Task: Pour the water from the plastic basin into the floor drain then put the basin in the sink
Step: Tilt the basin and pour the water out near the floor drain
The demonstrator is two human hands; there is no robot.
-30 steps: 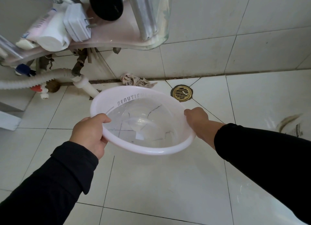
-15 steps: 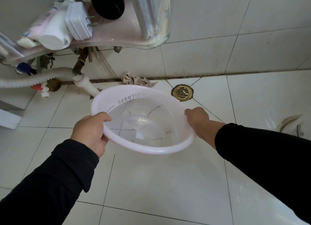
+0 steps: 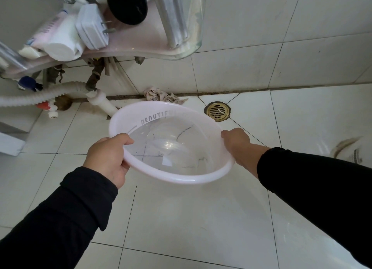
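A translucent pale pink plastic basin (image 3: 187, 176) with clear water in its bottom hangs above the white tiled floor, held roughly level. My left hand (image 3: 108, 158) grips its near-left rim, thumb over the edge. My right hand (image 3: 235, 140) grips the right rim. The round brass floor drain (image 3: 217, 111) lies on the floor just beyond the basin's far-right edge, near the wall. The sink itself shows only as a glass edge (image 3: 193, 47) at the top.
A glass shelf (image 3: 128, 47) under the sink carries a white plug adapter, a tube and a black round object. White corrugated hose (image 3: 36, 96) and pipes run below it. A crumpled rag (image 3: 161, 94) lies against the wall. A dark stain (image 3: 346, 145) marks the floor at right.
The basin and both hands have barely shifted, drifting very slightly toward the drain; the water ripples a little.
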